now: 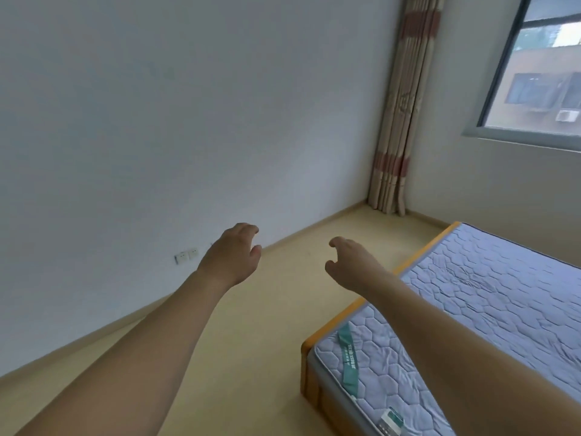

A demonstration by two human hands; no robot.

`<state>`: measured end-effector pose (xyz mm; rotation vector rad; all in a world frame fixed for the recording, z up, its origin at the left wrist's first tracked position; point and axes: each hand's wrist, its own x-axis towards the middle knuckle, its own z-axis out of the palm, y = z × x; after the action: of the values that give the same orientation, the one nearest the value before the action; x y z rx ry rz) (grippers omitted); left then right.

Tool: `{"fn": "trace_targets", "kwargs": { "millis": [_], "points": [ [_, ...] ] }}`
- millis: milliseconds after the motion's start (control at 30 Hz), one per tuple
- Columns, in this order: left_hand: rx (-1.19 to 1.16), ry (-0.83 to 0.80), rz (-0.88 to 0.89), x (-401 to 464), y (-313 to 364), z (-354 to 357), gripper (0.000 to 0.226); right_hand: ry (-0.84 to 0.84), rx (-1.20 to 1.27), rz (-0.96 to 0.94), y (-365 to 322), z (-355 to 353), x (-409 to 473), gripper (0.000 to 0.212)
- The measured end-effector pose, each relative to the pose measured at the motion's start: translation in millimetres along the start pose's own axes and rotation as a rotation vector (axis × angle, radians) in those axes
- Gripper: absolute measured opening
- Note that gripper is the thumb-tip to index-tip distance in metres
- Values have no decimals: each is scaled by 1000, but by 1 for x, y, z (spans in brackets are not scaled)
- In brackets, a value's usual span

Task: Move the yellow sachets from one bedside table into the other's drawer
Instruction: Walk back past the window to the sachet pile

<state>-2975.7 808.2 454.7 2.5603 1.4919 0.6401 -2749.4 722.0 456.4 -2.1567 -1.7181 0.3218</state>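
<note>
Both of my arms reach forward over the floor. My left hand (234,254) hangs in the air with loosely curled fingers and holds nothing. My right hand (352,262) is beside it, near the foot corner of the bed, fingers also loosely curled and empty. No yellow sachets, bedside table or drawer appear in the head view.
A bed with a bare quilted mattress (471,309) on an orange wooden frame (333,328) fills the lower right. Light wooden floor (267,341) runs between bed and white wall. Wall sockets (186,255) sit low on the wall. A curtain (399,121) hangs beside the window (540,73).
</note>
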Motion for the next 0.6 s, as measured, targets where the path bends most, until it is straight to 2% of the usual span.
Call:
{"fn": "trace_targets", "kwargs": {
  "millis": [267, 600],
  "points": [
    [87, 22, -32, 115, -118, -3, 44, -23, 2, -82, -72, 61, 164, 46],
    [140, 60, -44, 301, -237, -37, 44, 46, 38, -141, -153, 62, 384, 51]
  ]
}}
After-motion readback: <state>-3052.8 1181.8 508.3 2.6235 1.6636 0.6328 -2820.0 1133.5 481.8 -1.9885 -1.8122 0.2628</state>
